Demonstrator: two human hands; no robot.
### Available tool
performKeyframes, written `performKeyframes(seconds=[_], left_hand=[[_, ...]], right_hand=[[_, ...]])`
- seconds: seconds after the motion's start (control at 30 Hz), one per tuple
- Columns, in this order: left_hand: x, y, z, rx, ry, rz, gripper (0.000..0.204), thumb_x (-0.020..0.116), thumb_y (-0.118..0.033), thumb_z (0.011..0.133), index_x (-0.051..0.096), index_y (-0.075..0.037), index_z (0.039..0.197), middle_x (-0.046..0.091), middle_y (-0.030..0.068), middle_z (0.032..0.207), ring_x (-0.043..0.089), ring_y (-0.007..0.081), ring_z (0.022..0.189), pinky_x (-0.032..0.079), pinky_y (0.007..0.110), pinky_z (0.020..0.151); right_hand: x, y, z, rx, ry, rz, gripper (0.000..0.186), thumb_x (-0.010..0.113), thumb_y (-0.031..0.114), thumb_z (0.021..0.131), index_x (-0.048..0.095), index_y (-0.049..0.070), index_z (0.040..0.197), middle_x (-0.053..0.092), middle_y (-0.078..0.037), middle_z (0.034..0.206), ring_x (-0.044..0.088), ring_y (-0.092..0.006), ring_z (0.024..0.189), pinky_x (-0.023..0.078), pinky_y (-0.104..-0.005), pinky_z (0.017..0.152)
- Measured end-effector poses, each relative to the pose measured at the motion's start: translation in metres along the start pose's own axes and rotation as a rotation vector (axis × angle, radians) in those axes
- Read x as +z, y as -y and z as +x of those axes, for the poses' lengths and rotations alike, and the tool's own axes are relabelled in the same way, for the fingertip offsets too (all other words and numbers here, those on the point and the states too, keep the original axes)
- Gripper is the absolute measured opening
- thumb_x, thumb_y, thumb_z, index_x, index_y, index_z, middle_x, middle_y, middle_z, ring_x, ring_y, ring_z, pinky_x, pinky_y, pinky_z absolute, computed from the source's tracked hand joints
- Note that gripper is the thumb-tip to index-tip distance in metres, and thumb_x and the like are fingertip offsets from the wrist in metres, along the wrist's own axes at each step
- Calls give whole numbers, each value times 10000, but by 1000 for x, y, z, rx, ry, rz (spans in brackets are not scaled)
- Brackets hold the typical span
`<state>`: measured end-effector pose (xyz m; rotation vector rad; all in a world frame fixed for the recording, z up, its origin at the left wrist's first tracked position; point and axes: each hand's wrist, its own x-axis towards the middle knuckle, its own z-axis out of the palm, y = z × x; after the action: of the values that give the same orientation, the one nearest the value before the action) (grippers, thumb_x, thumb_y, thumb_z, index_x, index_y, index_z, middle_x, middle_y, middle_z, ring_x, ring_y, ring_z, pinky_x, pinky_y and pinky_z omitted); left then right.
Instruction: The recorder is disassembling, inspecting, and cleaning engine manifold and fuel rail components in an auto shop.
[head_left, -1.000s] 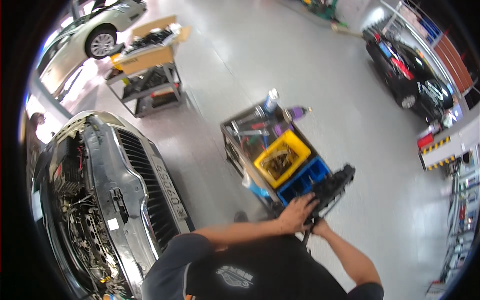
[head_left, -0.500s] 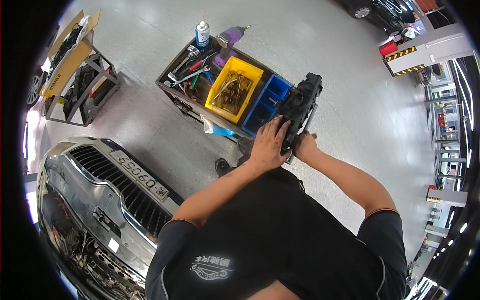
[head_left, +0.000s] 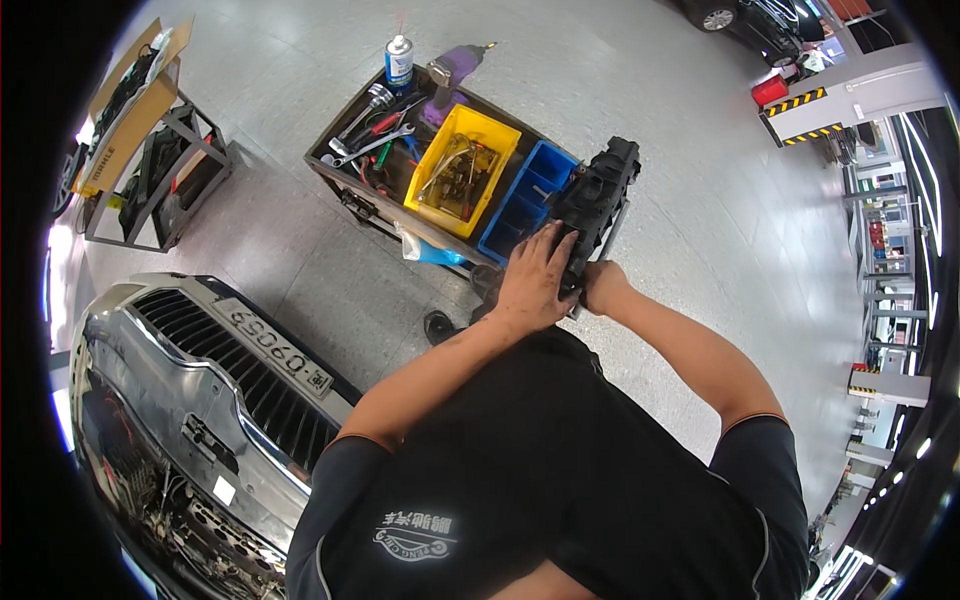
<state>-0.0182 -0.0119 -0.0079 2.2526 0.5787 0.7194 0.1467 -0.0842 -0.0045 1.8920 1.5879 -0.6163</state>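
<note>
A long black engine part [head_left: 600, 185], knobbly and moulded, rests at the right end of the tool cart. My left hand [head_left: 533, 278] lies over its near end, fingers stretched across the top and gripping it. Close against the near right side of the part, my right hand [head_left: 603, 288] is closed; its fingertips and whatever they hold are hidden. Just left of the part, a blue divided bin [head_left: 525, 205] sits in the cart. Beside that is a yellow bin [head_left: 490, 130] with brass-coloured metal bits inside.
On the cart [head_left: 330, 170] are a spray can [head_left: 399, 65], a purple power driver [head_left: 452, 75] and a wrench [head_left: 375, 146]. A car front [head_left: 210, 370] with its grille stands at lower left. Farther left, a second cart [head_left: 165, 190] carries a cardboard box [head_left: 130, 125].
The whole view has shifted slightly, so the cart and its contents sit a little farther left and up. Both hands stay at the near end of the black part, the right one moving only slightly.
</note>
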Motion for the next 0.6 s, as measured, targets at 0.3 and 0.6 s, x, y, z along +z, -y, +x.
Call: performKeyframes(seconds=[0.3,0.6], left_hand=[[-2,-1,-1,-16,12,0,870,770,-239,664,373,-60,1417,365,213,1449,381,371,1329,314,478,1080],[-1,-1,-6,-14,1,-3,869,773,-241,665,374,-59,1415,368,216,1446,379,368,1333,311,475,1082]], right_hand=[[-1,-2,4,107,116,514,327,621,197,788,649,62,1084,712,-136,996,699,-286,902,560,-407,761],[-2,-7,1,33,121,426,210,623,201,788,721,76,926,723,-124,900,704,-266,876,562,-393,758]])
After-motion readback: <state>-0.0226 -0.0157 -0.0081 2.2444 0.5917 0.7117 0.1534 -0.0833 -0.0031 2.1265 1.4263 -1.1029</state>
